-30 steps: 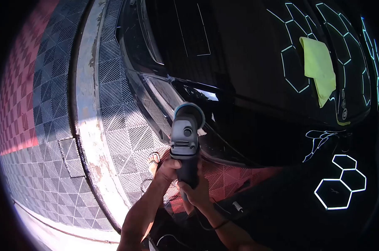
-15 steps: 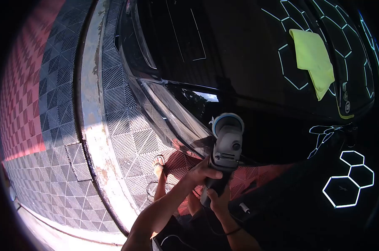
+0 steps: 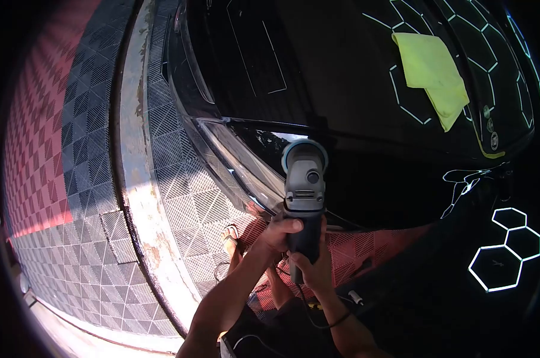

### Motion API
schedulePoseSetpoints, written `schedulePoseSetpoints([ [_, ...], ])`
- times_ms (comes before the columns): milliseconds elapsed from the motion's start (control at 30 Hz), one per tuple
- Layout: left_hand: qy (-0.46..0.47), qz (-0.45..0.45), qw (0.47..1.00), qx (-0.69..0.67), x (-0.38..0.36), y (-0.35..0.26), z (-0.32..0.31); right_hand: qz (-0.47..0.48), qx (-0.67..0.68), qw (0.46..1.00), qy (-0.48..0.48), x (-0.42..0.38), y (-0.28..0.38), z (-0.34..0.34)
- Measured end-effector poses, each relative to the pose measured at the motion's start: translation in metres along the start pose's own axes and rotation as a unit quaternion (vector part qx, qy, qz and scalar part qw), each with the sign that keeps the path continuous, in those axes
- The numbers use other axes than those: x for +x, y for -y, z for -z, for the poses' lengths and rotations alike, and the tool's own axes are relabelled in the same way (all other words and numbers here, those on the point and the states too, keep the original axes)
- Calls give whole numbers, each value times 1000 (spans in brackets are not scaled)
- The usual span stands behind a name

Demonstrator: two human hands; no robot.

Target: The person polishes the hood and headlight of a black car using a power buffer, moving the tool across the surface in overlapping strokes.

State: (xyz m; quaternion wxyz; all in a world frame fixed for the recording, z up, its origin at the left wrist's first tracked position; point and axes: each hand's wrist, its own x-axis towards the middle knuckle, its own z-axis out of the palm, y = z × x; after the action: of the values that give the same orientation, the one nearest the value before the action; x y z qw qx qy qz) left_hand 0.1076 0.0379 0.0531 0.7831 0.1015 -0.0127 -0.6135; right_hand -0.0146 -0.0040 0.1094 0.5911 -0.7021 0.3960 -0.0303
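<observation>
A grey and black power polisher (image 3: 305,185) with a round pad at its head rests against the glossy black car panel (image 3: 365,179). Near the tool's neck, my left hand (image 3: 279,231) is wrapped round the black body from the left. My right hand (image 3: 316,268) grips the rear of the handle, lower down. A dark cord hangs from the handle end. The pad's underside is hidden by the tool. Up and to the right, a folded yellow-green cloth (image 3: 432,74) lies on the car's black surface.
Bright hexagonal light shapes (image 3: 505,250) are reflected in the dark bodywork at the right. Grey and red floor tiles (image 3: 91,179) and a worn pale strip (image 3: 140,179) lie at the left. A sandaled foot (image 3: 230,241) and a small white object (image 3: 356,297) show below.
The polisher and both hands have moved left and slightly up across the panel, the tool now more upright in view. The camera view has shifted a little.
</observation>
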Motion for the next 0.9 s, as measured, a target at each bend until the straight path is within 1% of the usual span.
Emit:
schedulePoseSetpoints([
  [33, -1, -3, 1000, 2, 3, 4, -5, -8, 36, 999, -28, -5, -3, 4],
  [67, 2, 18, 1000, 18, 4, 8, -9, -18, 72, 996, -56, -11, -7, 7],
  [100, 5, 39, 999, 35, 5, 9, -11, -16, 73, 996, -54, -16, -16, 11],
  [167, 6, 31, 999, 41, 2, 12, -10, -83, 125, 988, -28, -20, -30, 15],
  [200, 8, 27, 999, 46, 1, 15, -8, -82, 127, 988, -26, -19, -29, 14],
  [267, 14, 26, 999, 34, -5, 15, 2, -26, 65, 997, -17, -11, -7, 8],
  [300, 28, -13, 1000, 1, -7, 14, 7, -27, 68, 997, -20, -6, -6, 9],
  [333, 42, -52, 997, -32, -7, 12, 9, -9, 17, 1000, 13, -1, -6, 9],
  [367, 51, -54, 996, -44, -6, 8, 11, 9, -34, 998, 46, 4, -6, 8],
  [467, 68, -59, 995, -37, -3, -4, 8, 14, -6, 999, 38, 9, 9, 1],
  [500, 56, -67, 996, -34, -4, -11, 4, 15, -5, 999, 39, 13, 18, -2],
  [567, 69, -111, 989, -67, -3, -19, 12, -16, -80, 996, 41, 18, 33, -10],
  [600, 73, -137, 984, -83, -3, -21, 13, -17, -77, 996, 38, 20, 33, -12],
  [633, 39, -156, 985, -66, -4, -22, 12, 5, -96, 994, 51, 24, 31, -14],
  [667, 41, -156, 985, -64, -1, -23, 10, 26, -117, 991, 67, 28, 29, -15],
  [700, 43, -134, 989, -46, 0, -23, 6, 32, -60, 996, 52, 26, 24, -16],
  [733, 42, -115, 992, -30, 0, -22, 3, 31, -60, 996, 61, 19, 19, -13],
  [800, 24, -42, 999, -8, 4, -15, -3, -35, 14, 999, 11, 10, 12, -2],
  [833, 13, -24, 1000, -10, 6, -11, -8, -33, 14, 999, 27, 7, 15, -1],
  [867, 0, -17, 1000, 14, 5, -9, -7, -56, 68, 996, 11, 1, 23, 2],
  [900, 10, -22, 1000, 4, 4, -8, -7, -79, 121, 989, -8, 0, 29, 0],
])
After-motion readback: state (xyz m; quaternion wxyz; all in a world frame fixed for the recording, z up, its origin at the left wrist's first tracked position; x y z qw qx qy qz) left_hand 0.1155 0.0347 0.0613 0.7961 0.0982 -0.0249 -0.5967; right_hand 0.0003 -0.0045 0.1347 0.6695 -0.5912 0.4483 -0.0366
